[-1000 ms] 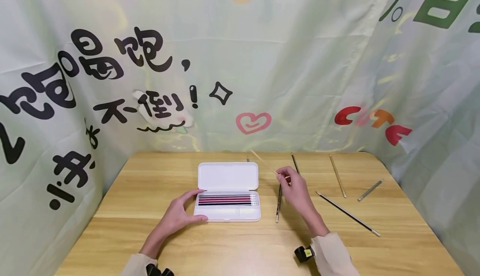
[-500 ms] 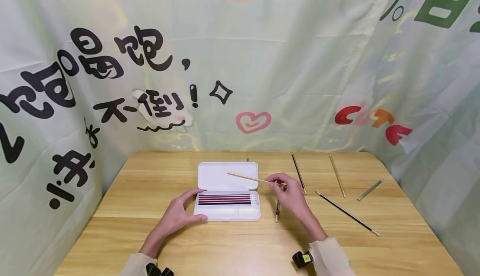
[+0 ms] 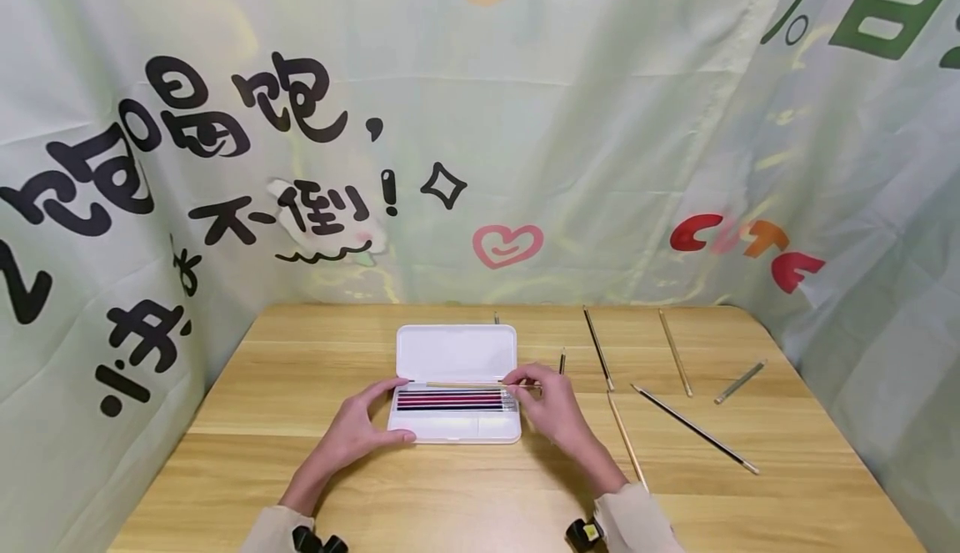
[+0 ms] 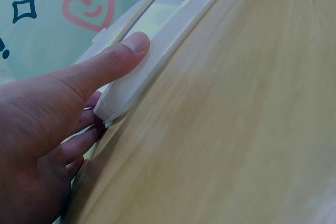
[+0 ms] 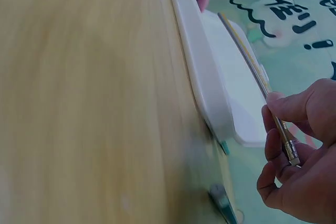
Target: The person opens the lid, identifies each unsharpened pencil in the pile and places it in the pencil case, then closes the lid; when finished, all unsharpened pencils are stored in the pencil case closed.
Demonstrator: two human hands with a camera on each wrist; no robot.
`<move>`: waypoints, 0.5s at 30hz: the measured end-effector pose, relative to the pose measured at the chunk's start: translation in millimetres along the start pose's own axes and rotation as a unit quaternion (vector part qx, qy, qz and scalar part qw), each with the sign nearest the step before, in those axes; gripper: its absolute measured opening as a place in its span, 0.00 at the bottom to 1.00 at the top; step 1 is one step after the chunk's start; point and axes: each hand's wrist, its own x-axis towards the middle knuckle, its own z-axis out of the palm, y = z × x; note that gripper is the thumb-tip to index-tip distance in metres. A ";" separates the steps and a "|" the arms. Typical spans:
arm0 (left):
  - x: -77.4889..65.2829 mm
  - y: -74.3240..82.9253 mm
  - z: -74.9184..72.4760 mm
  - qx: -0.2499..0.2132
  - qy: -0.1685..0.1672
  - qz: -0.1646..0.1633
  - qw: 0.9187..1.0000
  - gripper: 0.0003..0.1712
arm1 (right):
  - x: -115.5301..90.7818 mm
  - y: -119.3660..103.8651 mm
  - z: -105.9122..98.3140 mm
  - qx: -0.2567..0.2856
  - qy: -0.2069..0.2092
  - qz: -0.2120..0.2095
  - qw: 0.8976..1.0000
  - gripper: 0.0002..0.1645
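A white pencil case (image 3: 456, 351) lies with its lid folded back, a row of striped pencils (image 3: 448, 401) in its tray. My left hand (image 3: 352, 430) grips the case's left end, the thumb (image 4: 137, 43) on the front wall and the fingers around the side. In my right hand (image 3: 557, 403) a gold-coloured pencil (image 3: 457, 384) is pinched near its end between thumb and fingers. It lies level over the back of the tray, just behind the row, parallel to it. In the right wrist view, the pencil's (image 5: 247, 53) long part reaches out past the fingertips over the case.
Loose on the wooden table (image 3: 420, 503) to the right lie a tan pencil (image 3: 627, 439), a black pencil (image 3: 697, 428), another black one (image 3: 597, 349), a gold one (image 3: 675, 353) and a short grey one (image 3: 741, 381). A printed curtain (image 3: 585, 161) hangs behind.
My right hand has moved left and toward me, swinging the gold-coloured pencil from a slant beside the case to level over the tray. My left hand stays in place.
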 end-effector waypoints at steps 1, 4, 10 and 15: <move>0.0 -0.1 -0.1 0.001 0.000 -0.001 1.000 0.52 | 0.5 -1.1 2.8 -0.003 -0.004 -0.006 1.000 0.08; 0.0 -0.5 -0.4 0.003 0.000 -0.003 1.000 0.52 | 2.9 -4.3 11.8 -0.013 -0.019 -0.026 0.999 0.05; -0.9 -0.5 0.0 0.004 -0.001 -0.004 1.000 0.52 | 6.2 -8.4 28.1 -0.022 -0.049 -0.041 0.998 0.05; 0.2 -0.8 0.6 0.009 -0.003 -0.003 1.000 0.51 | 8.7 -8.7 34.8 -0.043 -0.069 -0.061 0.995 0.06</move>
